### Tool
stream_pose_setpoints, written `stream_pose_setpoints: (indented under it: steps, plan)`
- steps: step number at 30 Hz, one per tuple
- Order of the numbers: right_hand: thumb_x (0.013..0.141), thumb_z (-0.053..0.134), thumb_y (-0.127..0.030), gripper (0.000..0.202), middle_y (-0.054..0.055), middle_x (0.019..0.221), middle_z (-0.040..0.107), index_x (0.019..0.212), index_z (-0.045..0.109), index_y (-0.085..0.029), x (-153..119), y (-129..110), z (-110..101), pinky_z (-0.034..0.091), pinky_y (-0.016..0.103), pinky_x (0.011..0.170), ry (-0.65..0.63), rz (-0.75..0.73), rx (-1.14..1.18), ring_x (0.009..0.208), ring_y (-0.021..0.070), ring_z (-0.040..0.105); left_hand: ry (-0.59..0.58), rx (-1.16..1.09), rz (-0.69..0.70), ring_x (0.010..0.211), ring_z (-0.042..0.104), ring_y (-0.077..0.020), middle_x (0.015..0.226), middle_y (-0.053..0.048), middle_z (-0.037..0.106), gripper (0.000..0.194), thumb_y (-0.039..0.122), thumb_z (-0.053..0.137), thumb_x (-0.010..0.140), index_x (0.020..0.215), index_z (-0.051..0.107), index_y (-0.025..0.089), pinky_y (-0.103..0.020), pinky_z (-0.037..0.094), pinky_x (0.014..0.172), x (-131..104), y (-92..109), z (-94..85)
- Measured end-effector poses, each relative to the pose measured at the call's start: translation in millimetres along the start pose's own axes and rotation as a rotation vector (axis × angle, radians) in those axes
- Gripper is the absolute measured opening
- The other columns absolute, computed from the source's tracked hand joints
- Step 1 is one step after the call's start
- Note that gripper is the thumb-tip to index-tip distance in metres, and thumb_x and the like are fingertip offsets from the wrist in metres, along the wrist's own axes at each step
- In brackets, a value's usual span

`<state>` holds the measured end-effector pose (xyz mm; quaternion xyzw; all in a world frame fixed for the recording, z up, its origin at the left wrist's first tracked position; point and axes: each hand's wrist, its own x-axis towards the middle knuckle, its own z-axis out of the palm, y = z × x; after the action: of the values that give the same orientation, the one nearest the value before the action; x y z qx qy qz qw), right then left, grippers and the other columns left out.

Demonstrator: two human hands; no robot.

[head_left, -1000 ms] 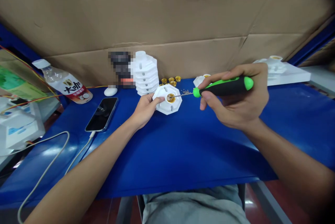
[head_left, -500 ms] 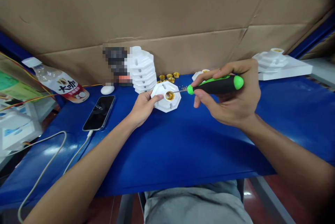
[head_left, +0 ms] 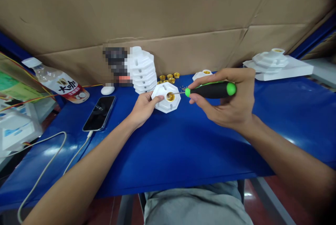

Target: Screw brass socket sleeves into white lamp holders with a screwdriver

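My left hand [head_left: 144, 108] grips the left side of a white octagonal lamp holder [head_left: 166, 107], thumb on its face. A brass threaded ring lines the round opening at its middle. In my right hand [head_left: 231, 104] is a screwdriver [head_left: 210, 90] with a black and green handle, held nearly level with the fingers along it. Its thin shaft points left and the tip reaches into the brass opening; the very tip is hard to make out. Small screws [head_left: 183, 88] lie in a heap behind the shaft. Several brass threaded shells [head_left: 170, 76] stand behind the lamp holder.
A leaning stack of white lamp holders [head_left: 143, 69] stands at the back. More sit on a white box [head_left: 291, 69] at right, and one lamp holder [head_left: 199, 75] behind my right hand. A phone [head_left: 99, 113] with a cable, a white round object [head_left: 107, 89] and a bottle [head_left: 59, 82] are at left.
My right hand and the screwdriver have moved a little to the left, the shaft going further into the lamp holder. My left hand and the lamp holder have stayed almost still.
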<state>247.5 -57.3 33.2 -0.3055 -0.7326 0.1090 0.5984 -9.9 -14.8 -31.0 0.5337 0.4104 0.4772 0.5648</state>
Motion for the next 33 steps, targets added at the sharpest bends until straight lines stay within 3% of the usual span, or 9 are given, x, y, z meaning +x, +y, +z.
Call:
stream_pose_setpoints:
  steps: [5, 12, 16, 18, 22, 26, 28, 31, 33]
  plan:
    - [0.078, 0.09, -0.035, 0.051, -0.005, 0.112, 0.08, 0.121, 0.063, -0.044, 1, -5, -2, 0.069, 0.048, 0.083, -0.124, -0.07, -0.061, 0.099, 0.0292, 0.081, 0.031, 0.019, 0.018, 0.096, 0.077, -0.0297, 0.099, -0.012, 0.082, 0.035, 0.035, 0.083, 0.087, 0.114, 0.082, 0.014, -0.04, 0.06, 0.085, 1, -2, -1.7]
    - [0.089, 0.083, -0.031, 0.035, -0.002, 0.104, 0.081, 0.12, 0.068, -0.037, 9, -15, -4, 0.067, 0.035, 0.069, -0.061, -0.312, -0.389, 0.088, 0.0229, 0.081, -0.002, 0.015, 0.006, 0.094, 0.078, -0.0279, 0.107, -0.014, 0.083, 0.037, 0.039, 0.083, 0.088, 0.114, 0.081, 0.012, -0.038, 0.06, 0.084, 1, -3, -2.7]
    - [0.096, 0.072, -0.027, 0.035, 0.005, 0.117, 0.079, 0.128, 0.059, -0.027, 11, -18, -5, 0.065, 0.033, 0.075, -0.105, -0.362, -0.412, 0.103, 0.0233, 0.079, -0.006, 0.013, -0.001, 0.096, 0.078, -0.0295, 0.109, -0.014, 0.083, 0.04, 0.039, 0.085, 0.086, 0.114, 0.08, 0.012, -0.04, 0.06, 0.086, 1, -2, -2.2]
    - [0.098, 0.07, -0.026, 0.031, 0.005, 0.115, 0.08, 0.127, 0.058, -0.026, 12, -18, -5, 0.064, 0.031, 0.076, -0.079, -0.378, -0.465, 0.101, 0.0219, 0.08, -0.007, 0.006, 0.001, 0.096, 0.078, -0.0297, 0.11, -0.015, 0.083, 0.04, 0.039, 0.084, 0.086, 0.114, 0.08, 0.012, -0.041, 0.06, 0.087, 1, -2, -1.4]
    - [0.095, 0.079, -0.038, 0.035, 0.002, 0.101, 0.081, 0.121, 0.061, -0.023, 14, -15, -5, 0.059, 0.027, 0.064, 0.043, -0.506, -0.615, 0.078, 0.0167, 0.078, 0.007, 0.011, -0.008, 0.089, 0.078, -0.0278, 0.103, -0.013, 0.083, 0.034, 0.035, 0.083, 0.085, 0.11, 0.08, 0.012, -0.039, 0.06, 0.082, 2, -1, 0.3]
    - [0.094, 0.07, -0.031, 0.039, 0.006, 0.112, 0.08, 0.129, 0.055, -0.023, 12, -13, -5, 0.061, 0.03, 0.069, -0.064, -0.433, -0.493, 0.092, 0.0213, 0.079, 0.008, 0.015, -0.012, 0.087, 0.077, -0.0265, 0.1, -0.012, 0.083, 0.033, 0.034, 0.081, 0.086, 0.11, 0.08, 0.012, -0.038, 0.059, 0.08, 2, -2, 1.4]
    - [0.093, 0.07, -0.028, 0.037, 0.004, 0.109, 0.08, 0.127, 0.055, -0.025, 11, -12, -5, 0.059, 0.029, 0.067, -0.05, -0.421, -0.526, 0.087, 0.0202, 0.079, 0.014, 0.012, -0.012, 0.088, 0.077, -0.0268, 0.1, -0.012, 0.083, 0.034, 0.035, 0.081, 0.086, 0.111, 0.079, 0.011, -0.037, 0.059, 0.079, 2, -2, 1.9]
    - [0.094, 0.076, -0.033, 0.031, 0.0, 0.096, 0.081, 0.119, 0.06, -0.025, 9, -12, -6, 0.057, 0.028, 0.064, 0.024, -0.471, -0.666, 0.071, 0.0169, 0.076, 0.013, 0.019, -0.01, 0.09, 0.078, -0.0275, 0.102, -0.013, 0.083, 0.036, 0.035, 0.082, 0.085, 0.112, 0.079, 0.011, -0.038, 0.06, 0.081, 2, -1, 2.8]
    - [0.094, 0.076, -0.036, 0.029, 0.0, 0.094, 0.081, 0.116, 0.06, -0.025, 10, -14, -6, 0.057, 0.029, 0.064, 0.017, -0.522, -0.689, 0.071, 0.0173, 0.076, 0.02, 0.024, -0.014, 0.093, 0.078, -0.0282, 0.105, -0.013, 0.083, 0.038, 0.035, 0.082, 0.084, 0.114, 0.08, 0.011, -0.039, 0.06, 0.083, 2, 0, 3.2]
